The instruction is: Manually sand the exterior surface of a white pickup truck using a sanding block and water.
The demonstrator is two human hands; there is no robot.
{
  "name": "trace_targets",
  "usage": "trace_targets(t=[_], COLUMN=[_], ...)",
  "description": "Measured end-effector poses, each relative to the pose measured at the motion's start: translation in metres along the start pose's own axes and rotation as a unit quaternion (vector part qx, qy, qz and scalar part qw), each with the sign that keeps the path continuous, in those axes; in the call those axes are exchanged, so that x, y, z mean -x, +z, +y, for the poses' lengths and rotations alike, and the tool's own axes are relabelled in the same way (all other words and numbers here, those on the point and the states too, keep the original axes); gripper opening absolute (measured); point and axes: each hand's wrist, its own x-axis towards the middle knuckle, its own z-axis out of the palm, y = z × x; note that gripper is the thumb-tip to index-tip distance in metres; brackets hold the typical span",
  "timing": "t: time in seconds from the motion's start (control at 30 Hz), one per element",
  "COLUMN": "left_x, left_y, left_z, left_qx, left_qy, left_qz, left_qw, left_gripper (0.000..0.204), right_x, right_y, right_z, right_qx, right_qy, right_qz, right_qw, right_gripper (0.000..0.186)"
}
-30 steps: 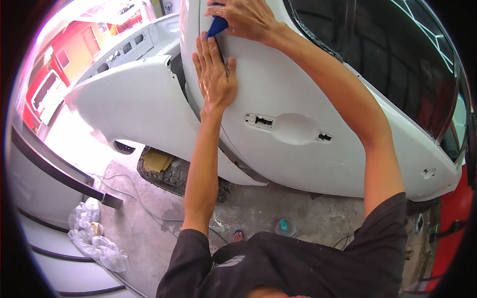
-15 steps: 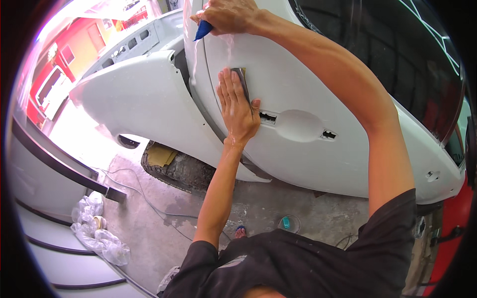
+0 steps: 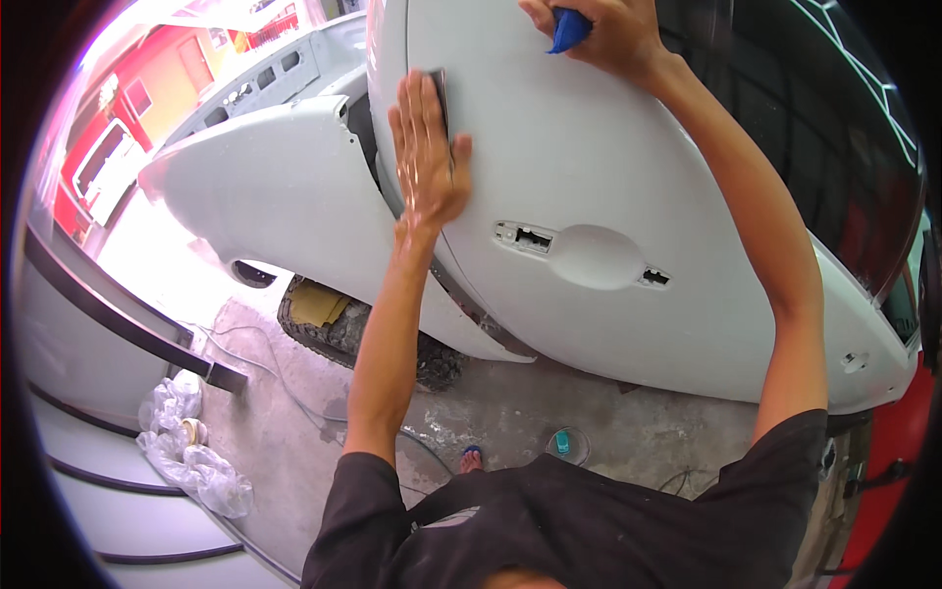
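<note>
My left hand (image 3: pixel 424 162) lies flat against the pale car door (image 3: pixel 549 147), near its front edge. Under its long fingers is a dark sheet of sandpaper (image 3: pixel 441 98), pressed to the panel and showing along the thumb side. Wet streaks shine on the back of this hand. Higher up, close to the window, my right hand (image 3: pixel 623 39) grips a blue cloth (image 3: pixel 569 31), bunched in the fingers with one end hanging below them. Two cut-outs for the door handle, with a shallow recess (image 3: pixel 594 257) between them, lie below my hands.
A loose-edged white fender (image 3: pixel 265 177) adjoins the door at left, above a muddy tyre (image 3: pixel 343 329). A cable (image 3: pixel 285 378) crosses the concrete floor. Near my foot (image 3: pixel 472 458) stands a round container (image 3: pixel 581 447) with a teal object. Crumpled plastic (image 3: pixel 211 476) lies at left.
My left hand has slid up and left along the door with the sandpaper. My right hand has moved right, toward the window, still holding the blue cloth. The water running down the panel no longer shows.
</note>
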Motion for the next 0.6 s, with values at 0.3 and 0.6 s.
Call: trace_targets(t=[0.3, 0.6], left_x=[0.069, 0.035], left_y=[0.008, 0.005], left_z=[-0.006, -0.006], left_qx=[0.009, 0.026], left_qy=[0.024, 0.046], left_qz=[0.013, 0.002], left_qw=[1.0, 0.999], left_gripper=[0.072, 0.076], right_x=[0.002, 0.013], right_y=[0.011, 0.015], right_z=[-0.003, -0.002], right_qx=[-0.012, 0.001], right_qy=[0.034, 0.022], right_qz=[0.036, 0.03], right_qw=[0.999, 0.999], right_gripper=[0.026, 0.023])
